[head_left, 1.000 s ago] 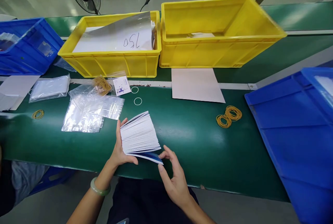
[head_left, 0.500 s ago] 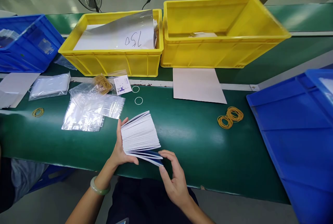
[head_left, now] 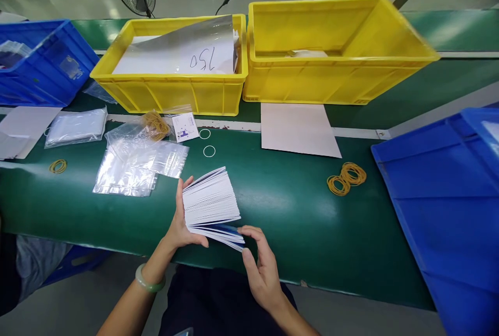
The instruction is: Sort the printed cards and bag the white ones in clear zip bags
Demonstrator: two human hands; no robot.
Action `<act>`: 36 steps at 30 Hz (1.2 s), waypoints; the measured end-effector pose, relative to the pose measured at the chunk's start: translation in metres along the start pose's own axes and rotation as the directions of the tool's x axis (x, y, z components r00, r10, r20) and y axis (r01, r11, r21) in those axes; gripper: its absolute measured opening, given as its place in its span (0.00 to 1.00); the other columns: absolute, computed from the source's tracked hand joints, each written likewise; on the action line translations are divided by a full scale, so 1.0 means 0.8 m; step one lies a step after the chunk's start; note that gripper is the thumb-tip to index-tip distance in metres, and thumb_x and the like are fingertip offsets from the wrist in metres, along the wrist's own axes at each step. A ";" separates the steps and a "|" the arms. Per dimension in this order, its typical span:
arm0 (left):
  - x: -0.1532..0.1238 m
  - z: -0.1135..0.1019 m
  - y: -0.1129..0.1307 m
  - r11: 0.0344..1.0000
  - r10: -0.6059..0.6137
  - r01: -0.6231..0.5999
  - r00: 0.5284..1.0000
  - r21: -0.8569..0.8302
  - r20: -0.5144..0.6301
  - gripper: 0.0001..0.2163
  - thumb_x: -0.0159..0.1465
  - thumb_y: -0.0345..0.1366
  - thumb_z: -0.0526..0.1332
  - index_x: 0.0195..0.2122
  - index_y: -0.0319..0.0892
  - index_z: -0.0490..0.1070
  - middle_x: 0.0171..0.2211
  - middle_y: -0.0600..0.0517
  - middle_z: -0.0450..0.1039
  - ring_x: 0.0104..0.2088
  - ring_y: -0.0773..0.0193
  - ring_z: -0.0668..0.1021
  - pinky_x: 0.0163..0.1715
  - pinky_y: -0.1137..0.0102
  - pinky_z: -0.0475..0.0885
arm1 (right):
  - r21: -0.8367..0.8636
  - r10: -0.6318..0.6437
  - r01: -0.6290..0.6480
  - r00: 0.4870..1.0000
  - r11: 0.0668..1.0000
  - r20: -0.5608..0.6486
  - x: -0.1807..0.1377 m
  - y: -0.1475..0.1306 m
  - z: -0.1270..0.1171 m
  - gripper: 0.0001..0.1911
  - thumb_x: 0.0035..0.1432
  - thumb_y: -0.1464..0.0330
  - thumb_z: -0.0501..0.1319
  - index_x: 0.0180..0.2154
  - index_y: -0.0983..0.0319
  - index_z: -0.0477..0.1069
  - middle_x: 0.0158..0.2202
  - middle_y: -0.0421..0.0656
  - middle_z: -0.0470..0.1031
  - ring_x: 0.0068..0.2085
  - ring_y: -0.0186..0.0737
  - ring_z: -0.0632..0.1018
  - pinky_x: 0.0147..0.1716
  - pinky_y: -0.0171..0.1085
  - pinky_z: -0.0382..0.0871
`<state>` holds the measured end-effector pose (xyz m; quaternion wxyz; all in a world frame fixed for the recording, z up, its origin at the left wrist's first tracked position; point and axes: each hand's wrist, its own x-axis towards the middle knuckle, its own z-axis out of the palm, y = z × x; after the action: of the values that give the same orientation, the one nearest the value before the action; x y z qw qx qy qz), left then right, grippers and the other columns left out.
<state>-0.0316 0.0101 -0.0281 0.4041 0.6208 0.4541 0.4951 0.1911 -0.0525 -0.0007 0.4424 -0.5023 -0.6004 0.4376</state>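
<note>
A thick stack of white cards [head_left: 212, 201] is fanned out above the green table. My left hand [head_left: 183, 227] is wrapped around its left side, thumb in front and fingers behind. A gap splits the stack near its front, where several cards show a dark blue face. At the right corners of these front cards is my right hand [head_left: 261, 263], its index finger on the far side of them and its thumb on the near side. Behind the stack lie clear plastic bags [head_left: 128, 164] and two thin white rings [head_left: 209, 151].
Rubber bands [head_left: 353, 173] lie at right, more [head_left: 58, 166] at left. Two yellow bins [head_left: 175, 91] line the back, near a white sheet [head_left: 300, 130]. Blue bins [head_left: 448, 195] flank both sides. A small printed card [head_left: 185, 128] lies by the bags. Someone's clothed leg [head_left: 41, 263] shows at left.
A few more cards have come over to the front part of the stack at my right fingers. My right thumb has shifted slightly right. The view has moved a little.
</note>
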 end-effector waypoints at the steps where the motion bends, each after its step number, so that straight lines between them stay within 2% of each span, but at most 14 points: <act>1: 0.000 0.000 0.000 1.000 0.003 -0.003 1.000 0.003 -0.001 0.66 0.37 0.65 0.71 0.70 0.53 0.31 0.70 0.36 0.41 0.68 0.33 0.50 0.64 0.39 0.49 | 0.012 0.010 -0.010 1.000 1.000 0.000 0.001 0.000 0.000 0.16 0.70 0.62 0.50 0.58 0.51 0.61 0.47 0.43 0.71 0.49 0.40 0.73 0.48 0.39 0.71; 4: 0.000 0.000 0.001 1.000 0.009 -0.009 1.000 0.005 -0.002 0.66 0.37 0.65 0.70 0.70 0.53 0.31 0.70 0.36 0.41 0.68 0.33 0.50 0.64 0.39 0.50 | 0.005 0.022 -0.022 1.000 1.000 0.016 0.007 -0.001 0.000 0.23 0.71 0.61 0.48 0.65 0.50 0.53 0.44 0.42 0.70 0.46 0.40 0.73 0.46 0.39 0.71; 6: 0.000 0.001 0.001 1.000 0.003 -0.003 1.000 -0.002 0.002 0.66 0.38 0.65 0.70 0.70 0.53 0.30 0.70 0.36 0.40 0.68 0.33 0.50 0.64 0.38 0.50 | 0.000 0.014 -0.014 0.999 1.000 0.037 0.010 -0.003 -0.002 0.23 0.72 0.61 0.47 0.65 0.51 0.55 0.44 0.42 0.68 0.45 0.39 0.73 0.45 0.39 0.71; 10: -0.001 0.000 0.001 1.000 -0.004 0.004 1.000 0.003 0.008 0.66 0.38 0.65 0.70 0.70 0.53 0.30 0.70 0.36 0.40 0.69 0.33 0.49 0.64 0.38 0.49 | -0.019 -0.010 0.010 1.000 1.000 0.004 0.010 -0.006 -0.004 0.16 0.71 0.61 0.48 0.57 0.52 0.64 0.47 0.44 0.67 0.48 0.40 0.72 0.46 0.38 0.71; 13: -0.002 0.000 0.000 1.000 -0.005 0.005 1.000 0.016 0.010 0.67 0.37 0.66 0.70 0.70 0.53 0.29 0.70 0.35 0.40 0.69 0.33 0.49 0.64 0.38 0.49 | 0.014 -0.024 0.024 1.000 1.000 0.001 0.009 -0.006 -0.002 0.12 0.71 0.62 0.48 0.50 0.53 0.66 0.49 0.44 0.68 0.51 0.40 0.72 0.48 0.38 0.70; 15: -0.002 0.000 -0.001 1.000 -0.003 0.003 1.000 0.020 0.009 0.67 0.37 0.66 0.69 0.70 0.52 0.29 0.69 0.35 0.40 0.68 0.32 0.50 0.63 0.37 0.49 | 0.038 -0.006 0.006 1.000 0.999 0.008 0.010 -0.005 0.000 0.14 0.71 0.62 0.48 0.55 0.53 0.63 0.48 0.44 0.70 0.50 0.41 0.73 0.48 0.39 0.71; 18: -0.001 0.000 0.001 1.000 -0.001 0.001 1.000 0.021 0.008 0.66 0.38 0.66 0.69 0.70 0.52 0.30 0.69 0.35 0.40 0.68 0.32 0.50 0.63 0.37 0.49 | 0.021 0.030 -0.030 0.999 0.999 0.019 0.013 -0.005 0.002 0.23 0.72 0.60 0.47 0.65 0.52 0.54 0.45 0.44 0.70 0.48 0.42 0.73 0.45 0.41 0.72; 21: -0.001 0.001 0.002 1.000 0.000 0.000 1.000 0.014 0.012 0.66 0.38 0.66 0.69 0.70 0.53 0.29 0.70 0.35 0.40 0.69 0.33 0.49 0.63 0.37 0.50 | 0.015 0.042 -0.043 0.998 0.999 0.049 0.015 -0.006 0.001 0.24 0.72 0.59 0.46 0.66 0.50 0.53 0.44 0.44 0.68 0.46 0.42 0.73 0.42 0.41 0.73; 25: -0.001 0.001 0.002 1.000 -0.009 0.008 1.000 0.005 0.017 0.66 0.38 0.65 0.70 0.70 0.53 0.29 0.70 0.35 0.40 0.69 0.33 0.49 0.63 0.37 0.50 | 0.015 0.029 -0.029 0.999 0.999 0.033 0.011 -0.006 0.000 0.22 0.72 0.60 0.46 0.63 0.50 0.58 0.47 0.45 0.67 0.48 0.43 0.72 0.45 0.43 0.72; 28: -0.002 0.001 0.001 1.000 -0.009 0.010 1.000 -0.011 0.014 0.66 0.38 0.64 0.70 0.70 0.53 0.29 0.70 0.35 0.40 0.69 0.33 0.49 0.63 0.38 0.50 | -0.008 0.007 -0.007 1.000 1.000 -0.011 0.007 -0.006 0.002 0.16 0.71 0.60 0.47 0.55 0.53 0.65 0.49 0.46 0.66 0.50 0.44 0.72 0.46 0.42 0.71; 30: -0.003 0.001 0.000 1.000 -0.009 0.009 1.000 -0.013 0.016 0.66 0.38 0.64 0.71 0.70 0.53 0.29 0.70 0.35 0.39 0.69 0.33 0.49 0.64 0.38 0.49 | 0.005 -0.005 0.005 1.000 1.000 -0.015 0.006 -0.005 0.003 0.13 0.71 0.61 0.48 0.51 0.54 0.66 0.50 0.46 0.68 0.51 0.44 0.72 0.47 0.41 0.71; 32: -0.003 0.001 0.000 1.000 -0.008 0.008 1.000 -0.008 0.017 0.66 0.38 0.64 0.70 0.70 0.53 0.29 0.70 0.35 0.39 0.69 0.33 0.49 0.64 0.38 0.49 | 0.029 0.003 -0.003 1.000 1.000 -0.006 0.008 -0.003 0.004 0.14 0.72 0.61 0.47 0.53 0.53 0.64 0.49 0.45 0.69 0.51 0.43 0.73 0.47 0.42 0.71; 36: -0.003 0.001 0.000 1.000 -0.005 0.004 1.000 0.003 0.012 0.66 0.38 0.65 0.70 0.70 0.52 0.29 0.70 0.34 0.39 0.68 0.32 0.49 0.63 0.38 0.50 | 0.003 0.052 -0.052 0.998 0.999 0.022 0.015 -0.003 0.003 0.23 0.72 0.59 0.45 0.65 0.53 0.54 0.45 0.45 0.69 0.47 0.43 0.73 0.45 0.42 0.72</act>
<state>-0.0311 0.0080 -0.0284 0.4069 0.6234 0.4539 0.4896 0.1872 -0.0411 0.0021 0.4254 -0.5122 -0.5910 0.4555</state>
